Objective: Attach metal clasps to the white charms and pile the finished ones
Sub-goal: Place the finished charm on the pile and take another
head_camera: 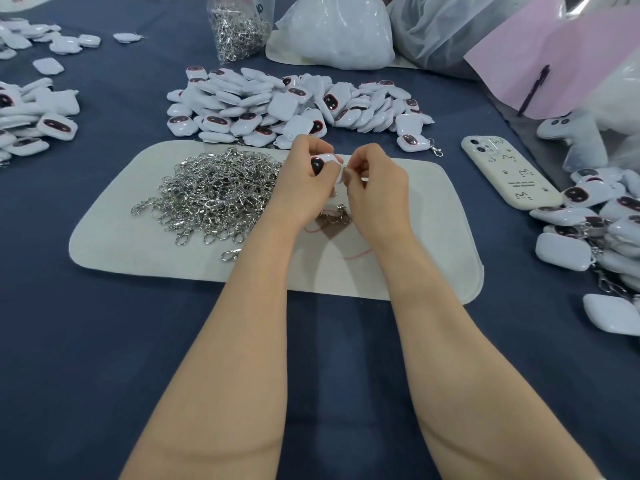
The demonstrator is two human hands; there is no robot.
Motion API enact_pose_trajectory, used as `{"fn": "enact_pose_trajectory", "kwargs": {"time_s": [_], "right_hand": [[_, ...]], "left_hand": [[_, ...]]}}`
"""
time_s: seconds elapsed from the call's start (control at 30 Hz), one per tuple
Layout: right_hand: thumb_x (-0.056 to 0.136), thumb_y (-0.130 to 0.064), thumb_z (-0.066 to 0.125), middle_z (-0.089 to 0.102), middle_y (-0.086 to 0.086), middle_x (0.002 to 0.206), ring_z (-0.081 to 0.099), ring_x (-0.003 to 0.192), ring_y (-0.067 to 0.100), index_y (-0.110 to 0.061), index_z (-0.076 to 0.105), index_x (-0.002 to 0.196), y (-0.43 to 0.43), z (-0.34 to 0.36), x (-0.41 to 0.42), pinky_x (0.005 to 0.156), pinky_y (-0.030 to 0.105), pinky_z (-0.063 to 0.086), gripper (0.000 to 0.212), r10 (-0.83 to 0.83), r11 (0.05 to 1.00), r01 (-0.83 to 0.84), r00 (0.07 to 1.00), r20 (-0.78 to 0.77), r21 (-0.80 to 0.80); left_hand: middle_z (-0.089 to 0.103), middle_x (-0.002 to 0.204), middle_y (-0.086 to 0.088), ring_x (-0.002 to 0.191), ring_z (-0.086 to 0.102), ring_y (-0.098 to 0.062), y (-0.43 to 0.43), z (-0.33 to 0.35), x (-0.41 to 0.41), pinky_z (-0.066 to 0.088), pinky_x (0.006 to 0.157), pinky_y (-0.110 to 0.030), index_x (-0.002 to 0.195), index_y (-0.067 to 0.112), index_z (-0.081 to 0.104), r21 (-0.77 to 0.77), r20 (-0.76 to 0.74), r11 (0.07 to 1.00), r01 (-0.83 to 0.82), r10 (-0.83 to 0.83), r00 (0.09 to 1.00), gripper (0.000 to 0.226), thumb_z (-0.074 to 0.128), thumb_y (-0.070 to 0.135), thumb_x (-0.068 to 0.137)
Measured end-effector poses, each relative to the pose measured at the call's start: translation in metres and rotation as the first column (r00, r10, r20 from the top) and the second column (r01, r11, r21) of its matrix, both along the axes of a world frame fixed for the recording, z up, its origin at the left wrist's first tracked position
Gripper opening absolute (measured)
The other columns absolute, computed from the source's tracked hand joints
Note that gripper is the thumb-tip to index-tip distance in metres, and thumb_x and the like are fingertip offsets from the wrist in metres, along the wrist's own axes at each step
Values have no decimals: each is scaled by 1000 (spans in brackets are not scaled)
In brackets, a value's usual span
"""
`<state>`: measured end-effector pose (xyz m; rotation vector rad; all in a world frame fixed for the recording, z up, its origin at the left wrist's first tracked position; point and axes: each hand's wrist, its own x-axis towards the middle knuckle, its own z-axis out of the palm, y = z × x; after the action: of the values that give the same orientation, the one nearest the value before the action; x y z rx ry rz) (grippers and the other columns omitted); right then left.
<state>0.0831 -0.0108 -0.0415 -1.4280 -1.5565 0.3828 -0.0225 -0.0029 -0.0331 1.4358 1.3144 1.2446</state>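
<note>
White charm, a glossy rounded square with a dark oval face, is above the pale felt mat, gripped by the curled left hand. The right hand pinches a small silver clasp at the charm's edge.

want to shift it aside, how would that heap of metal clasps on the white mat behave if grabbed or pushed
The clasp heap would probably lift in tangled clumps, its hooks and rings interlocking. Pushed, it likely spreads rather than slides whole: strays lie on the mat.

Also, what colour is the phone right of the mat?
The phone is cream with small dark doodles; the head view shows it.
</note>
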Motion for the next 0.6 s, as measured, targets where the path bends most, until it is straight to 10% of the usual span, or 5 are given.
{"fn": "enact_pose_trajectory", "kwargs": {"time_s": [0.6], "right_hand": [[89,-3,56,51,-14,76,50,71,3,-13,51,88,2,1,3,67,8,41,11,-19,1000,19,986,-167,-5]], "left_hand": [[46,122,-6,60,44,6,7,-6,2,32,70,-11,97,15,67,187,-401,982,-10,85,912,12,60,18,89]]}}
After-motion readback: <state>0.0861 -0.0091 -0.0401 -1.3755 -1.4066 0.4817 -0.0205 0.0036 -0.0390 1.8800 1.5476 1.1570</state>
